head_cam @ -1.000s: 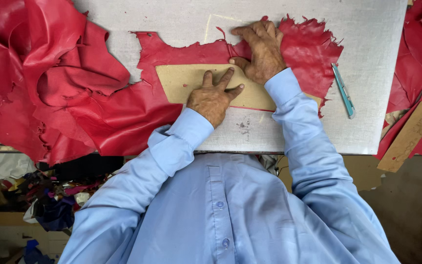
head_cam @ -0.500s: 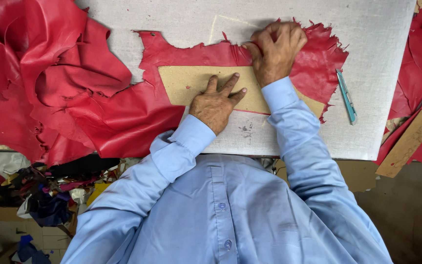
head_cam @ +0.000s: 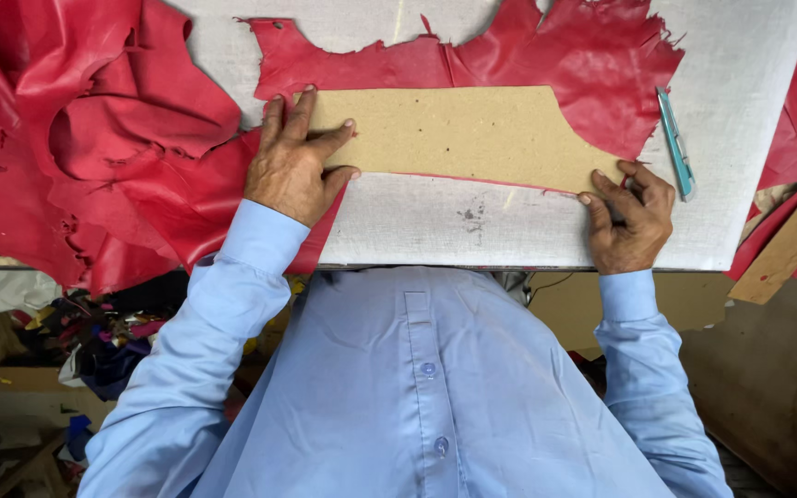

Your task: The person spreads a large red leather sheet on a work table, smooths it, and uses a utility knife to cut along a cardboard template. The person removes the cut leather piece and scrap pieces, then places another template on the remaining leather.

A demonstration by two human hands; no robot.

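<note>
L hand (head_cam: pixel 292 166) flat, fingers spread, grip open, pressing down L end of tan cardboard pattern (head_cam: pixel 458 134). R hand (head_cam: pixel 627 214) at pattern's R lower corner, fingers curled as if pinching sth small; can't tell what's in it or if grip is really closed. Pattern lies on red leather piece (head_cam: pixel 583 65), mid table, leather showing above and to R of it.

Progress, my read: leather's lower edge along pattern looks cleanly trimmed, only a thin red line shows; top and R edges ragged, uncut. So approx one side done, rest left.

Teal utility knife (head_cam: pixel 675 143) lies just R of leather, not held. Big crumpled red hide (head_cam: pixel 94 157) on L, draping off table (head_cam: pixel 417 226), which is grey-white, woven-looking, w/ small marks. More red pieces far R. Below: cluttered floor, mixed scraps L (head_cam: pixel 94 341), brown board R.
</note>
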